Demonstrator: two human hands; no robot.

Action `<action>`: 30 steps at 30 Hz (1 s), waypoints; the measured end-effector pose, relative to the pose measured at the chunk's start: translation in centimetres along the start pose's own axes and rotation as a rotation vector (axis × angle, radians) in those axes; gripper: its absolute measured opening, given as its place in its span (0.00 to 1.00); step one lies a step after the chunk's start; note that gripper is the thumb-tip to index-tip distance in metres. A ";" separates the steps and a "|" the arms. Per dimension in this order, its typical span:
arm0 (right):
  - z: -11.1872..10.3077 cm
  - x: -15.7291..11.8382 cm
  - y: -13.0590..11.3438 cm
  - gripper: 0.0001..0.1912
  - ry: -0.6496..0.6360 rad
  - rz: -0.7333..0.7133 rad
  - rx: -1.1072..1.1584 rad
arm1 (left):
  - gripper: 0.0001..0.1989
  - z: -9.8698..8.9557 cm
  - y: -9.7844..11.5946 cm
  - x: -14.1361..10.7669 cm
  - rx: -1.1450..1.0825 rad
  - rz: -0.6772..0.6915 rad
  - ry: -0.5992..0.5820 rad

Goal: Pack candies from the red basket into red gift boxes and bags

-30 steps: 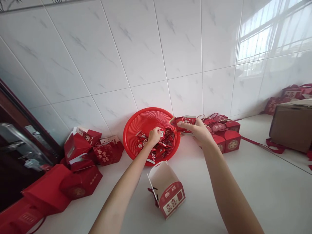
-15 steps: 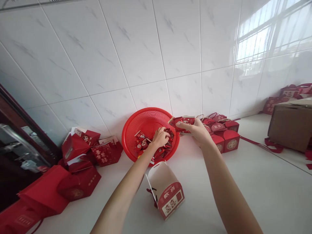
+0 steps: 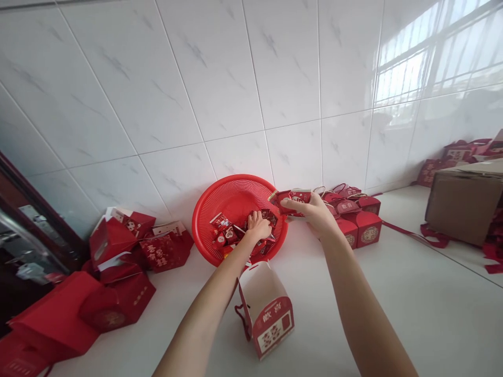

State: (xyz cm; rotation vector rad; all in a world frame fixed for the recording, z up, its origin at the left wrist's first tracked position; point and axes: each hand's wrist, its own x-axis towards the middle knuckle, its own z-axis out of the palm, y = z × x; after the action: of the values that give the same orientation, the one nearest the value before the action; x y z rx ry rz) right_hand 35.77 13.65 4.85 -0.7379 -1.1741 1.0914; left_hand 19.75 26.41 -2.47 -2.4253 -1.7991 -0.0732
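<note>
My left hand [image 3: 259, 227] is down inside a red plastic basket [image 3: 204, 201]. Its fingers are curled among the wrapped candies [image 3: 226, 233], and the fingertips are hidden. Beside the basket's right rim, my right hand [image 3: 314, 210] grips a flat red printed packet [image 3: 288, 200] between thumb and fingers, held above the counter. More packets may lie beneath it, but I cannot make them out. In front of the basket stands a red and white paper gift box [image 3: 273, 319], its top open, its white inside facing up and a dark red cord at its left side.
Several red gift boxes [image 3: 129, 293] crowd the left side of the counter [image 3: 326, 324]. Closed red boxes with cords [image 3: 367, 228] stand against the tiled wall [image 3: 291, 152] on the right. Farther right are a cardboard carton [image 3: 456, 204] and red ribbon [image 3: 416, 235].
My left hand has shifted a little among the candies, with its fingers bent further down. My right hand still holds the packet. The whole view has moved slightly.
</note>
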 end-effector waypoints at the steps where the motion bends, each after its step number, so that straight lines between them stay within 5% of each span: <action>1: 0.0 0.0 0.0 0.13 0.000 0.000 -0.002 | 0.17 0.1 0.0 0.1 0.004 -0.006 0.007; 30: 0.0 0.0 -0.1 0.12 -0.021 0.002 0.014 | 0.21 1.4 0.1 1.2 -0.009 -0.062 -0.038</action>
State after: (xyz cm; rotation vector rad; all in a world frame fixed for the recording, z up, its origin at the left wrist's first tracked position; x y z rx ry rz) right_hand 35.80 13.57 4.97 -0.7187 -1.1828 1.1106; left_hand 20.17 27.69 -3.77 -2.3923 -1.8946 -0.0406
